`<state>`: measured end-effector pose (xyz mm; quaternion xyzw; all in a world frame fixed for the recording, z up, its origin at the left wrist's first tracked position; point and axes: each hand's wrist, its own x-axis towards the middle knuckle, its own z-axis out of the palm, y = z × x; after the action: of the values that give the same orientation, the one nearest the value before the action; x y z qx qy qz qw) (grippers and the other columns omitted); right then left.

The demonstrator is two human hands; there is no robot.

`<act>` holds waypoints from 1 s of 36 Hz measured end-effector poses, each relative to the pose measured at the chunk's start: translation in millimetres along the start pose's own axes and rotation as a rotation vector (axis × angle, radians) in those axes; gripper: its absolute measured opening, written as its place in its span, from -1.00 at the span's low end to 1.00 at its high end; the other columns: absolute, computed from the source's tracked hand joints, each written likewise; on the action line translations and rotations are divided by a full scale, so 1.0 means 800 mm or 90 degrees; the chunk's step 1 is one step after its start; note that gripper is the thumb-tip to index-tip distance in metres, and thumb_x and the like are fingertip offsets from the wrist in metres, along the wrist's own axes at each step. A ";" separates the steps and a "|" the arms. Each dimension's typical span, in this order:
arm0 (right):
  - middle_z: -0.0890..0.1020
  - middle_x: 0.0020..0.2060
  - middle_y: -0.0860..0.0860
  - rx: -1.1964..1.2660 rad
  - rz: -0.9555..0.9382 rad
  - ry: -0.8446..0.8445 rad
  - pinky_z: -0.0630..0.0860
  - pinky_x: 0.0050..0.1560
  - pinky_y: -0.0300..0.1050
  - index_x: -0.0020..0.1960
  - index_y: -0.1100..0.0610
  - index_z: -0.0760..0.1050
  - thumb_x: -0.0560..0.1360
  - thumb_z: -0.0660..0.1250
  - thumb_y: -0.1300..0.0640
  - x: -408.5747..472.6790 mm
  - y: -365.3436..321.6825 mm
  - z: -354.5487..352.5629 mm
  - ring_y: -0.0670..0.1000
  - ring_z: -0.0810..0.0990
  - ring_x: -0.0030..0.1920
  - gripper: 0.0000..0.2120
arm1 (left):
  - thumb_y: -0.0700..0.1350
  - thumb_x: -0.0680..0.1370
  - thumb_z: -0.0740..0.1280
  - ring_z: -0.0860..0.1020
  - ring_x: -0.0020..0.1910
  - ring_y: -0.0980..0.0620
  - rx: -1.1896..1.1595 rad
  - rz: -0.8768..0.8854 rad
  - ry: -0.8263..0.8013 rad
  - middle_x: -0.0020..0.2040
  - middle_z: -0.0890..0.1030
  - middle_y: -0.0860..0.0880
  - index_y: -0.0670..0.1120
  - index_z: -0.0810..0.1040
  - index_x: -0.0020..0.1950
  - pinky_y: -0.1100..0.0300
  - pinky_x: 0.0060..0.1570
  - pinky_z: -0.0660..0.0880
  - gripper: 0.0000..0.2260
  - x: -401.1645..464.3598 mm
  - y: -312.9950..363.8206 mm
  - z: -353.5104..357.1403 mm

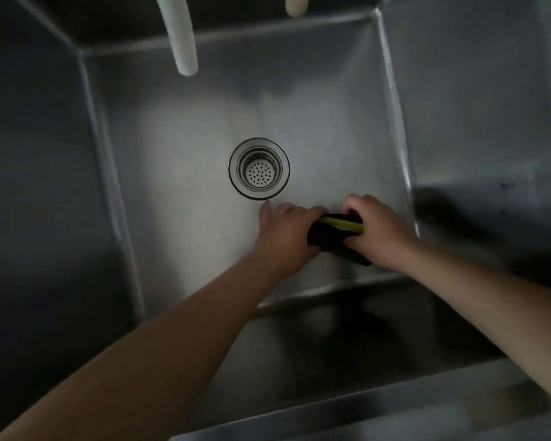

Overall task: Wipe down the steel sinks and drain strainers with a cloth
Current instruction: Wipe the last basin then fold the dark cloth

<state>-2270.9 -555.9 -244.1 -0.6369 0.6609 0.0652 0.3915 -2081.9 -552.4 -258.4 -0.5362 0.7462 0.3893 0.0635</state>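
I look down into a deep steel sink [178, 198]. Its round drain strainer [259, 168] with a perforated cup sits in the middle of the floor. A dark cloth with a yellow-green stripe [334, 238] is bunched near the sink's front right corner. My right hand [376, 230] grips the cloth from the right, fingers curled over its top. My left hand [287, 232] holds the cloth's left end, with its thumb stretched toward the strainer. Both hands are just in front of the strainer, low over the sink floor.
Two pale faucet hoses [182, 36] [296, 4] hang down from the back edge. Steep steel walls [39, 173] close in on the left, right and back. The front rim [379, 409] runs across the bottom right.
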 end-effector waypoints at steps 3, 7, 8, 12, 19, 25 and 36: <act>0.59 0.06 0.01 -0.003 -0.044 0.058 0.50 -0.07 -0.05 0.26 -0.17 0.28 0.31 0.53 0.18 -0.010 -0.010 -0.015 0.14 0.59 0.01 -0.34 | 0.00 0.42 0.48 0.54 0.23 -0.05 -0.105 -0.011 0.062 0.18 0.62 0.03 0.13 0.43 0.41 -0.04 0.39 0.27 -0.43 0.000 -0.004 -0.014; 0.54 -0.08 0.01 -0.091 -0.034 0.085 0.43 -0.08 -0.07 0.21 0.00 0.49 0.31 0.54 0.13 -0.012 -0.020 -0.027 0.19 0.60 -0.06 -0.50 | -0.15 0.41 0.53 0.59 0.07 -0.11 -0.231 0.019 0.085 0.03 0.66 -0.09 -0.04 0.63 0.22 0.01 0.17 0.47 -0.63 -0.016 -0.016 -0.035; 0.47 -0.16 -0.03 -0.113 -0.045 0.087 0.33 -0.13 -0.10 0.08 0.00 0.53 0.31 0.53 0.10 -0.012 -0.024 -0.028 0.17 0.56 -0.14 -0.64 | -0.18 0.41 0.53 0.60 0.01 -0.12 -0.232 0.042 0.103 -0.03 0.66 -0.11 -0.08 0.67 0.15 0.02 0.11 0.48 -0.68 -0.022 -0.017 -0.041; 0.40 -0.23 -0.15 -0.051 -0.103 0.050 0.22 -0.31 -0.22 -0.11 -0.09 0.42 0.34 0.49 0.03 -0.013 -0.037 -0.024 0.03 0.46 -0.24 -0.75 | -0.32 0.35 0.53 0.61 -0.08 -0.08 -0.241 0.109 0.175 -0.08 0.65 -0.14 -0.17 0.71 0.05 0.11 0.01 0.52 -0.72 -0.044 -0.024 -0.061; 0.64 -0.12 -0.06 0.305 -0.050 -0.236 0.57 -0.14 -0.23 0.05 -0.08 0.55 0.35 0.56 0.29 -0.004 -0.070 -0.016 -0.05 0.62 -0.10 -0.59 | -0.41 0.41 0.49 0.62 0.04 0.08 -0.446 0.066 0.089 0.05 0.67 -0.10 -0.18 0.66 0.09 0.33 0.15 0.49 -0.70 -0.088 -0.053 -0.083; 0.53 0.15 0.02 0.391 0.049 -0.152 0.54 -0.13 -0.16 0.29 -0.10 0.45 0.39 0.53 0.27 0.025 -0.095 0.007 0.02 0.58 0.07 -0.43 | -0.28 0.45 0.50 0.65 -0.08 0.06 -0.650 -0.136 0.091 -0.05 0.68 0.03 -0.03 0.65 0.04 0.30 -0.14 0.55 -0.78 -0.086 -0.088 -0.085; -0.19 0.61 -0.08 -0.096 0.104 -0.107 0.04 0.48 0.40 0.59 -0.23 -0.10 0.39 0.50 -0.16 0.023 -0.083 0.037 0.15 -0.16 0.61 0.00 | 0.17 0.57 0.25 -0.01 0.60 -0.21 0.090 -0.109 0.111 0.63 0.06 -0.13 0.07 0.18 0.60 -0.14 0.53 0.02 -0.37 -0.059 -0.070 0.009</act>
<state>-2196.1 -564.8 -247.9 -0.6007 0.6687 0.1993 0.3902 -2016.7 -518.7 -268.2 -0.6238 0.7262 0.2808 0.0687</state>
